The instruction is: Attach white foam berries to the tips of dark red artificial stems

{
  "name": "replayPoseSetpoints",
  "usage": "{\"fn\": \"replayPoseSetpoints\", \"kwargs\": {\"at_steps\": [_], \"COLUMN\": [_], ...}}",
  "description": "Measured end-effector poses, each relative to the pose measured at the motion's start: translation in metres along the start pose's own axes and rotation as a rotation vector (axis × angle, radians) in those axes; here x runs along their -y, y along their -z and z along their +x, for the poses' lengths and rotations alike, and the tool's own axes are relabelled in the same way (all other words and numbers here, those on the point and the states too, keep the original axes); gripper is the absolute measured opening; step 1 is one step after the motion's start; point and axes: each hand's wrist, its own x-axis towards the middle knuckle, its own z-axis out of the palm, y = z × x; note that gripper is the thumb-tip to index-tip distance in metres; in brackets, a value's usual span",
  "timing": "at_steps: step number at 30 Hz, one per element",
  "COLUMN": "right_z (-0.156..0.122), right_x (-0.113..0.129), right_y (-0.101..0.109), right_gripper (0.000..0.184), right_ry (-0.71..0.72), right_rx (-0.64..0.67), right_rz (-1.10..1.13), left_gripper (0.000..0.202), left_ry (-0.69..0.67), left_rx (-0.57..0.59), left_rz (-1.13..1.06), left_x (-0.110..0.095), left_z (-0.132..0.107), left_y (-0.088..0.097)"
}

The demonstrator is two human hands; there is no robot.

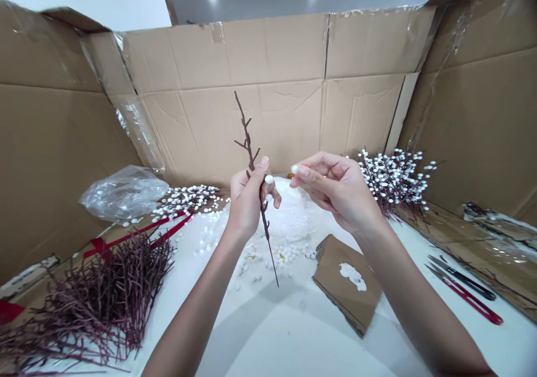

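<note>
My left hand [249, 206] grips a thin brown artificial twig [250, 153] upright, with short side shoots at its top and its lower end poking out below my fist. Small white round bits show by my left fingers, but they could be beads or nails. My right hand [335, 189] is raised beside it, its thumb and fingertips close together near the twig. A tiny yellowish speck [290, 175] shows at those fingertips, and I cannot tell whether they hold anything. Just behind both hands lies a white mound of foam beads [289, 212] in clear plastic.
A heap of bare dark red twigs [96, 304] lies at front left. White-beaded branches [394, 178] [188, 199] stand beyond. Loose beads [268, 254] and a glue-smeared cardboard piece [348, 284] lie on the white table [268, 338]. Red- and black-handled snips [464, 287] lie right. Cardboard walls [235, 58] surround everything.
</note>
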Motion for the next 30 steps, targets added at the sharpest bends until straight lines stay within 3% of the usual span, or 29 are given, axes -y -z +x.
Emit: {"fn": "replayPoseSetpoints", "kwargs": {"at_steps": [3,6,11,17,20,25,30], "right_z": [0.006,0.005,-0.039,-0.085,-0.092,-0.098,-0.098], "right_x": [-0.013,-0.049,-0.118,-0.138,-0.144,-0.15,-0.14], "right_y": [0.004,-0.001,-0.019,-0.016,-0.009,-0.005,0.001], "right_gripper": [0.018,0.014,0.003,0.008,0.011,0.015,0.019], "right_ry": [-0.1,-0.207,-0.412,-0.43,-0.437,-0.426,-0.388], "right_rx": [0.169,0.382,0.616,0.588,0.553,0.535,0.531], "right_rz": [-0.198,-0.531,-0.608,-0.719,-0.759,-0.803,-0.898], "left_gripper": [0.052,0.055,0.06,0.06,0.06,0.064,0.066], "left_ry": [0.093,0.129,0.039,-0.027,-0.073,-0.124,-0.096], "left_rx": [0.078,0.108,0.081,0.046,0.077,0.246,0.193], "left_rz": [-0.137,-0.191,-0.196,-0.267,-0.268,-0.264,-0.241], "left_x": [-0.003,-0.008,-0.014,-0.017,-0.019,-0.019,-0.015], "left_z": [0.002,0.003,0.008,0.008,0.004,0.001,0.003], "left_y": [0.005,0.01,0.023,0.024,0.02,0.018,0.017]}}
